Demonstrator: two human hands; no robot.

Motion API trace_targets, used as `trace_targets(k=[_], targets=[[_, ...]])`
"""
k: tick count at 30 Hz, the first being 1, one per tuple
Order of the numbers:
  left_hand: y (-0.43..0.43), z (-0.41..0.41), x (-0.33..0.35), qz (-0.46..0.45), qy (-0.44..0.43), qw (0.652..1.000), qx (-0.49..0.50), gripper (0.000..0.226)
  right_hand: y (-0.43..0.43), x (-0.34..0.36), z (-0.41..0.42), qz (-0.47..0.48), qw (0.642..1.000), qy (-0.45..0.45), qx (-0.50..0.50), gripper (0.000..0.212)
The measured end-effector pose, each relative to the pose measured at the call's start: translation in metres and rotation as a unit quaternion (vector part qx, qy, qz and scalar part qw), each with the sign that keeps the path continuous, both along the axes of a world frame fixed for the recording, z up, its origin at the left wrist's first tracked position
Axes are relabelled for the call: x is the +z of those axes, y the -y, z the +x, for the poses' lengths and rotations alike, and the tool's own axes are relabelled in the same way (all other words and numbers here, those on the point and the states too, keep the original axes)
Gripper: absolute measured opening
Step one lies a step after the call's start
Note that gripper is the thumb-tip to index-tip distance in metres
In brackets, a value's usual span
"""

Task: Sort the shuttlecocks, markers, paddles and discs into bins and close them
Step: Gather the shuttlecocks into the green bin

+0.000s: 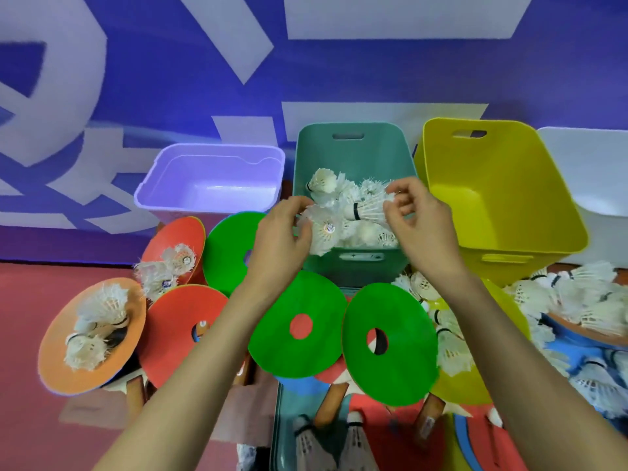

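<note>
Teal plastic makes up the bin at the centre of the frame, and it looks to be the one chosen for feathers: a heap of shuttlecocks lies inside it, while the purple bin to its left and the yellow bin to its right show bare floors. Both hands reach over the teal bin's near rim, I judge so that whatever they let go falls into the heap rather than onto the discs below. The left hand has its fingers curled round the skirt of a sticker-capped shuttlecock, which sits just right of the fingertips with its cork turned toward the camera. The right hand pinches a black-banded shuttlecock by its feather tips between thumb and forefinger; the cork points left, away from the palm, and the other fingers are loosely bent and hold nothing. Both shuttlecocks hang above the heap, neither yet released. Much sorting remains (a judgement from the clutter): a loose pile of shuttlecocks lies at the right edge, more rest on the orange disc at lower left, two green discs overlap below the wrists, and a paddle handle pokes out beneath them near the bottom centre. No bin is closed, and I can make out no markers.
</note>
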State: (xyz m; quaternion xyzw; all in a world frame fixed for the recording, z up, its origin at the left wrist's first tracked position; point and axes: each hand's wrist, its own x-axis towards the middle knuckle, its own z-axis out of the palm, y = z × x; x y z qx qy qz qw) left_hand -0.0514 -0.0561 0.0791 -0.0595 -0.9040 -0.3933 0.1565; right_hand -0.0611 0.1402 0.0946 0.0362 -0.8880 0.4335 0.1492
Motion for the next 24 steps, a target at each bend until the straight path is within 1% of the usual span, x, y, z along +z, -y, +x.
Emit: trace_targets(k=[4,7,9,12,14,16,18,20,21,22,24], targets=[[-0.013,-0.044,0.0,-0.081,0.023,0.996,-0.016,0.029,-0.008,-0.01,-0.044,0.086,0.996,0.004,-0.027,0.015],[-0.023,-0.071,-0.001,-0.132,0.065,0.989,-0.01,0.035,-0.008,-0.018,-0.078,0.11,0.993,0.017,-0.039,0.017],[-0.028,-0.089,-0.003,-0.141,0.081,0.987,-0.009,0.036,-0.004,-0.02,-0.103,0.107,0.992,0.051,-0.034,0.024],[-0.034,-0.112,-0.008,-0.145,0.092,0.985,-0.004,0.034,0.004,-0.026,-0.127,0.107,0.984,0.145,-0.007,0.041],[-0.038,-0.127,-0.01,-0.149,0.104,0.983,0.003,0.033,0.007,-0.033,-0.131,0.116,0.977,0.181,0.008,0.045],[-0.044,-0.143,-0.013,-0.152,0.121,0.981,0.012,0.034,0.006,-0.041,-0.132,0.129,0.972,0.195,0.015,0.044],[-0.052,-0.163,-0.016,-0.147,0.135,0.98,0.021,0.033,0.002,-0.046,-0.133,0.137,0.969,0.203,0.008,0.041],[-0.062,-0.182,-0.019,-0.107,0.156,0.982,0.022,0.033,-0.003,-0.048,-0.133,0.146,0.968,0.204,0.002,0.038],[-0.066,-0.188,-0.02,-0.073,0.178,0.981,0.013,0.039,-0.005,-0.048,-0.133,0.148,0.969,0.199,0.001,0.036],[-0.071,-0.191,-0.02,-0.043,0.2,0.979,-0.001,0.05,-0.006,-0.048,-0.133,0.15,0.969,0.194,0.001,0.036],[-0.074,-0.192,-0.023,-0.017,0.226,0.974,-0.027,0.065,-0.008,-0.047,-0.131,0.153,0.971,0.187,0.006,0.035]])
